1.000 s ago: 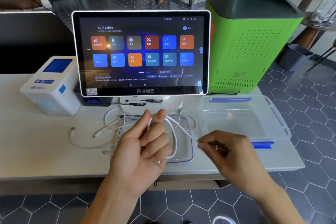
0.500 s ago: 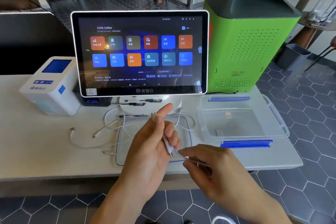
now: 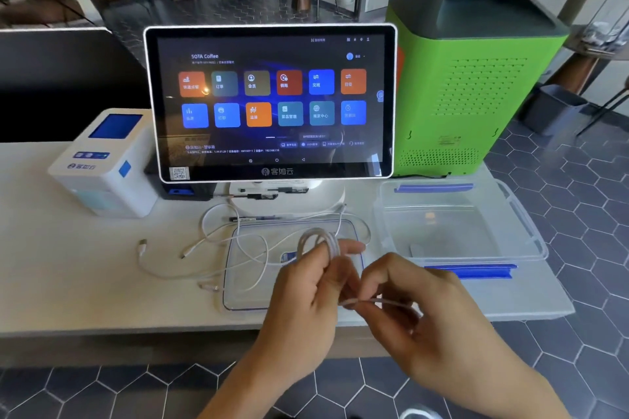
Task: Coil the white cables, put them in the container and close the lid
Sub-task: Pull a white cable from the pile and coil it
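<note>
Two hands were on one white cable at this point, held up over the front edge of the worktop (image 3: 85, 289). Compared with a second earlier, the big loose loop hanging off the left hand (image 3: 306, 303) had been wound down into a small tight coil (image 3: 318, 243), and the right hand (image 3: 418, 320) had moved in from the right until it sat just beside the left. The left fingers were curled around the bottom of the coil, with one finger poking out straight past it. The right fingers were pinched together on the loose tail (image 3: 371, 302) of that same cable, which ran roughly level between the two hands.

The coil itself looked a bit motion-blurred, several turns stacked close, standing upright above the left hand.

More white cables (image 3: 211, 241) lay uncoiled on the worktop to the left, tangled in loose loops, partly draped over the clear lid (image 3: 238, 296), with plug ends sticking out to the left. That lid lay flat on the worktop right behind the hands.

To the right sat the clear container (image 3: 517, 214) with blue clips, open on top. I couldn't make out any cable in it. Behind all that stood a touchscreen (image 3: 272, 102), a small white printer (image 3: 105, 163) and a green box (image 3: 469, 78).
</note>
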